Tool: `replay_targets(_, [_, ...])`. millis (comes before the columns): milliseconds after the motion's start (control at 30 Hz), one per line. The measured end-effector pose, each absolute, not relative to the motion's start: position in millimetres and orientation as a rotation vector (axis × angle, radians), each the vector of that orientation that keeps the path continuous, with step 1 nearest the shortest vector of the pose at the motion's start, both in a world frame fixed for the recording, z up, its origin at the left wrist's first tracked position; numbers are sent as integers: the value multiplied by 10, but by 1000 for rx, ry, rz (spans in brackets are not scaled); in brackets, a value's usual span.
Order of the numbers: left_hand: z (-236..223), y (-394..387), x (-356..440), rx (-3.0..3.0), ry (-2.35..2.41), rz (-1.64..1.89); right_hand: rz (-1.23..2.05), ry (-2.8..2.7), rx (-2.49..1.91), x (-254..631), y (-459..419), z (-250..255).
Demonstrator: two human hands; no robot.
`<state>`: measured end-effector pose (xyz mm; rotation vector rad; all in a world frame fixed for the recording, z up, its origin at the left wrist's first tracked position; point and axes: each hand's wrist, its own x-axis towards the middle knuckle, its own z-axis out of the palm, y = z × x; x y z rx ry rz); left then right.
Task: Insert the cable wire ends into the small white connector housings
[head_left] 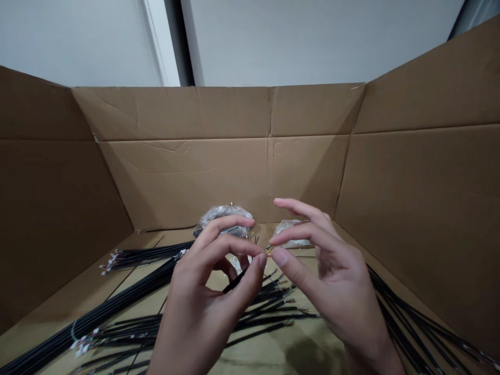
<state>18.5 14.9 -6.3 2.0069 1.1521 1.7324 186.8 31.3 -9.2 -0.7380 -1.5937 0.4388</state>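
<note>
My left hand [211, 291] is closed in a pinch, thumb against forefinger, on the wire end of a black cable [235, 280]. The cable's sleeve runs back under the palm, partly hidden by the fingers. Thin coloured wires [269, 250], yellowish and reddish, poke out between the two hands. On their other side my right hand [332, 271] closes thumb and forefinger around the wire tips, its other fingers raised. Below the hands lie several black cables [269, 307] with stripped, frayed ends pointing right. Small white pieces [236, 264] show behind the left fingers.
Cardboard walls [219, 177] surround the work surface on three sides. A clear plastic bag [224, 213] and a smaller bag [291, 232] lie at the back. A tied cable bundle [117, 291] and cables with white connectors [113, 260] lie left; loose black cables [406, 312] lie right.
</note>
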Motion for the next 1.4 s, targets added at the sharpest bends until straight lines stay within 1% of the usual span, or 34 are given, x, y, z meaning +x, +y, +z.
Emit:
replay_targets(133, [-63,169,186,2036,1161,1738,384,-1568,-781,1825,303,-73])
replay_targets(233, [-83,173,194,2062,1174,1778,430,-1535,-803,1809,303,-75])
replay_targets(467, [-121,158,250,2208,1291,1954,922,-1370,-729,1819,354,-117])
replay_targets(600, [-145,199,261,2419,1193,2026,1237,-1225,-586,1812,411,-88])
replay_targets(700, [-149,226,244,2507,1167,2014,1359,-1196,-531,1804,434,-62])
replay_targets(833, [-157,236,224,2573,1173,2020,1351,-1200,-525,1797,427,-71])
replay_targets(1000, [-154,260,237,2524,1213,1998,1152,-1181,-565,1808,430,-102])
replay_targets(1067, [-143,267,243,2516,1211,1982,1122,-1236,-582,1818,447,-102])
replay_targets(1233, [-130,270,249,2456,1208,1942,1106,-1331,-637,1823,486,-93])
replay_targets(1400, [-157,247,237,2441,1148,1936,1184,-1272,-551,1811,493,-87])
